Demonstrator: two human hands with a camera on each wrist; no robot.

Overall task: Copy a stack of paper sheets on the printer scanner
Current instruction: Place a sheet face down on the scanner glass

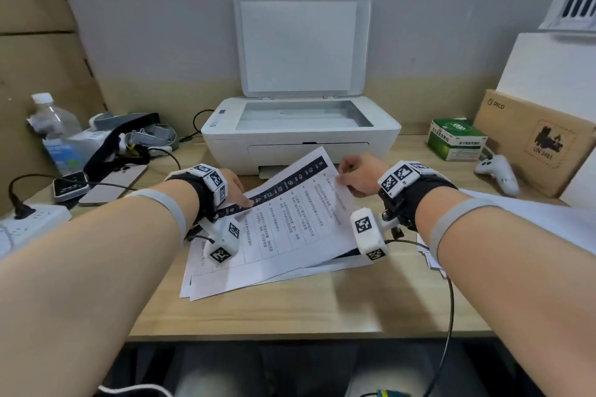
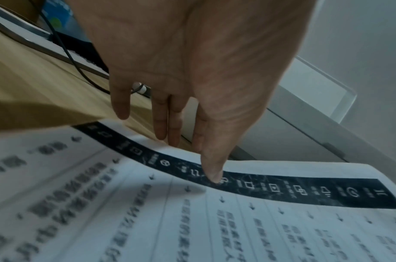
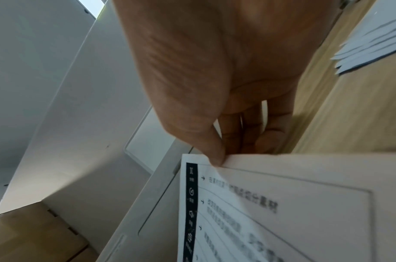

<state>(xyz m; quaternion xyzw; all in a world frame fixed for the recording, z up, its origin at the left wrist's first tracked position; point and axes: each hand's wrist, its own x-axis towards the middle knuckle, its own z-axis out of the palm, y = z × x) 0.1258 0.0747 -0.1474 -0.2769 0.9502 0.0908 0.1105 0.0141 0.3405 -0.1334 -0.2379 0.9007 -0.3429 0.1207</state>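
A white printer (image 1: pixel 225 142) stands at the back of the desk with its lid (image 1: pixel 300 42) raised and the scanner glass (image 1: pixel 303 114) bare. In front of it lies a fanned stack of printed sheets (image 1: pixel 258 274). The top sheet (image 1: pixel 290 213), with a black icon band along its far edge, is lifted and curved above the stack. My left hand (image 1: pixel 237 190) holds its left part: the thumb (image 2: pixel 212 173) presses on the black band, the straight fingers reach under the far edge. My right hand (image 1: pixel 351 177) pinches the sheet's (image 3: pixel 215 221) far right corner, thumb (image 3: pixel 217 157) on top, fingers curled beneath.
At the left are a water bottle (image 1: pixel 51 119), a phone (image 1: pixel 113 184), a power strip (image 1: pixel 29 222) and cables. A green box (image 1: pixel 456 138), a white controller (image 1: pixel 498 171) and a cardboard box (image 1: pixel 532 138) are at the right. More sheets (image 3: pixel 372 40) lie right of my right wrist.
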